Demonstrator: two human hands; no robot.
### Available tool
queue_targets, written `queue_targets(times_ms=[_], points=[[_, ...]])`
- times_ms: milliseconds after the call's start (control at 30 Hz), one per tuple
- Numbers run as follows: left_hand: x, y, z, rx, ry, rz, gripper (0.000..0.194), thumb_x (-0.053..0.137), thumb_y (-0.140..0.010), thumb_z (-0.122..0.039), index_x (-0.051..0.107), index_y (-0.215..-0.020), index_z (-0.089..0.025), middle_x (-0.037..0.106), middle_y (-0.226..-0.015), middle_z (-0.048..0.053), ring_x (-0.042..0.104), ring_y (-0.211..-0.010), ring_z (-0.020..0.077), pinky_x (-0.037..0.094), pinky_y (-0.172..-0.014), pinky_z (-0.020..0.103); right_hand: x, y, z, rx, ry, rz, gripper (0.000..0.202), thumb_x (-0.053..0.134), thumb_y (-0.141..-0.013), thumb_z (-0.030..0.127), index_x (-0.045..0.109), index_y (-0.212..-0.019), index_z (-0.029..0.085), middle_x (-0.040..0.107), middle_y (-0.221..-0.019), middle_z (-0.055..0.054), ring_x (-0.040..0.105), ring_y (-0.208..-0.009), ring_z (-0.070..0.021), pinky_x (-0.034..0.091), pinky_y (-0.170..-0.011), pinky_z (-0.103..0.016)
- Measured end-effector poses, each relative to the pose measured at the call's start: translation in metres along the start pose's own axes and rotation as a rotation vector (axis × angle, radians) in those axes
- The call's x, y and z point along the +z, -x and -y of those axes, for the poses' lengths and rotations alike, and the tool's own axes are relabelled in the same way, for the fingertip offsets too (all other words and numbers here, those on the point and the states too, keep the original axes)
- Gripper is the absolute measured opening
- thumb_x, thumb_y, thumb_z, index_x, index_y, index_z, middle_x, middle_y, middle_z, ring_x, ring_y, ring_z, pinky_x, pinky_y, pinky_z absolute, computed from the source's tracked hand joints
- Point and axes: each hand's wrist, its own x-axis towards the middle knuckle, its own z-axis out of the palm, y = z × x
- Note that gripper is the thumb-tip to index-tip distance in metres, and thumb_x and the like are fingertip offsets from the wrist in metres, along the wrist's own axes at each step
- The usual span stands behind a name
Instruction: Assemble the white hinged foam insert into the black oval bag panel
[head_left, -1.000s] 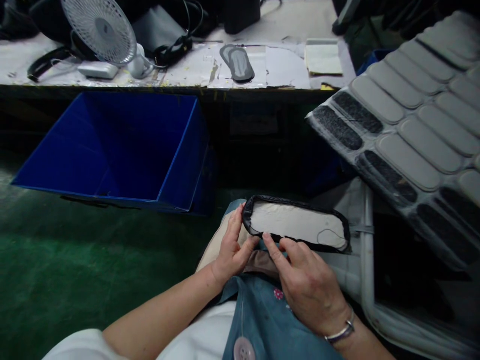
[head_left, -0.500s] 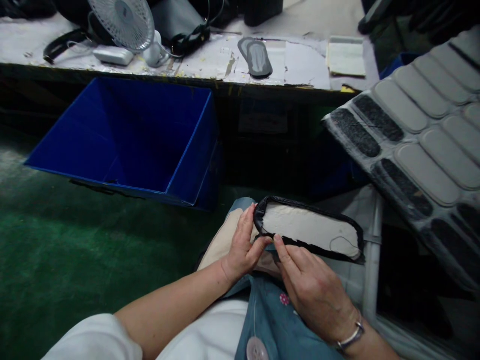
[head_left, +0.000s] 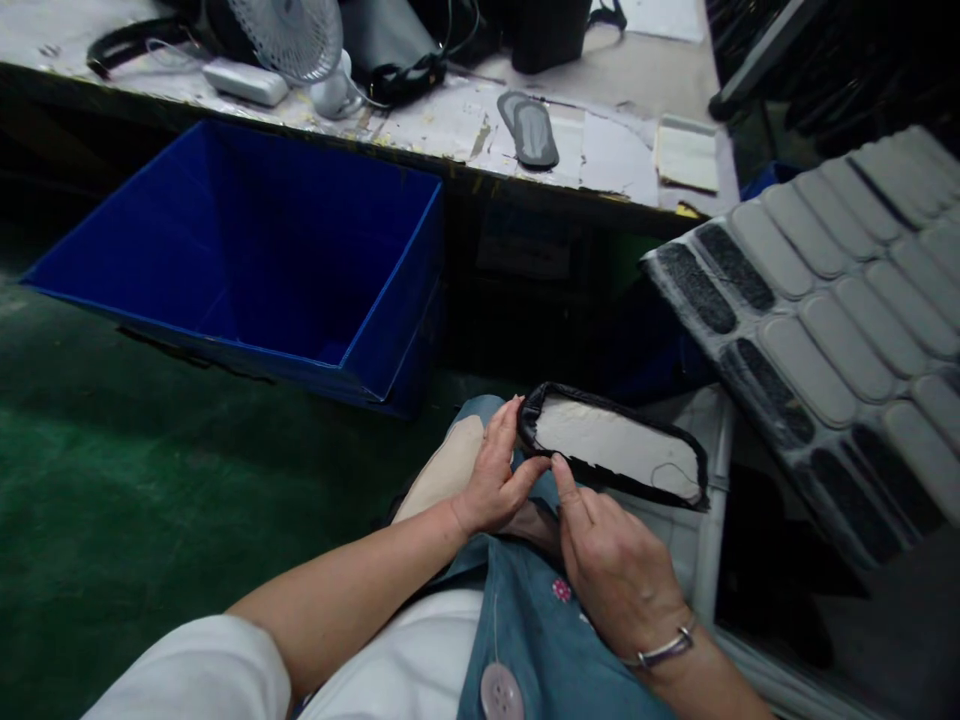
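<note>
A black shoe upper [head_left: 537, 440] lies bottom up over my lap, its folded dark edge running around a pale insole board [head_left: 611, 442]. A thin curved line marks the board near its right end. My left hand [head_left: 499, 475] grips the left end of the upper, fingers along the far side and thumb at the near edge. Close to that thumb, the index finger of my right hand [head_left: 611, 550] presses on the near edge, with the other fingers curled. Whether my right hand also holds something small is hidden.
A large blue bin [head_left: 390, 290] stands ahead on the left. Behind it, a worktable [head_left: 600, 150] carries a white fan [head_left: 289, 35] and grey sole-shaped pieces [head_left: 534, 135]. At right, a tilted board [head_left: 739, 320] bears rows of rounded grey and black pieces.
The view has shifted slightly. Both hands stay at the left end of the shoe upper, thumb and index finger still close together at its near edge.
</note>
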Motion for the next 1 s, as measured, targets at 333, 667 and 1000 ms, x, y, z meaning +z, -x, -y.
queue_targets(times_ms=[333,667,1000], points=[[0.01,-0.001,-0.005,-0.07,-0.005,-0.08,0.06,0.044,-0.092,-0.033,0.02,-0.144,-0.017,0.03,-0.146,0.018,0.026,-0.137,0.0281,0.022,-0.114,0.05,-0.004,-0.008,0.014,0.107,-0.093,0.079,0.055,0.047,-0.079,0.007,0.041,-0.133,0.0,0.06,-0.07,-0.005,0.055,-0.061,-0.0175,0.047,-0.053,-0.031],[0.016,-0.002,-0.008,-0.08,-0.057,-0.121,0.058,0.041,-0.093,-0.03,0.019,-0.144,-0.014,0.03,-0.143,0.019,0.03,-0.134,0.027,0.026,-0.112,0.047,0.011,0.0,0.01,0.132,-0.226,0.047,0.064,0.046,-0.079,0.004,0.031,-0.141,0.004,0.06,-0.073,-0.005,0.057,-0.061,-0.0184,0.047,-0.054,-0.032],[0.007,-0.01,-0.006,-0.192,-0.096,-0.123,0.058,0.05,-0.088,-0.039,0.034,-0.139,-0.019,0.043,-0.132,0.013,0.044,-0.123,0.027,0.034,-0.105,0.043,0.008,-0.002,-0.01,0.111,-0.647,-0.015,0.06,0.048,-0.084,0.019,0.033,-0.141,0.011,0.066,-0.09,-0.006,0.06,-0.072,-0.017,0.049,-0.063,-0.028]])
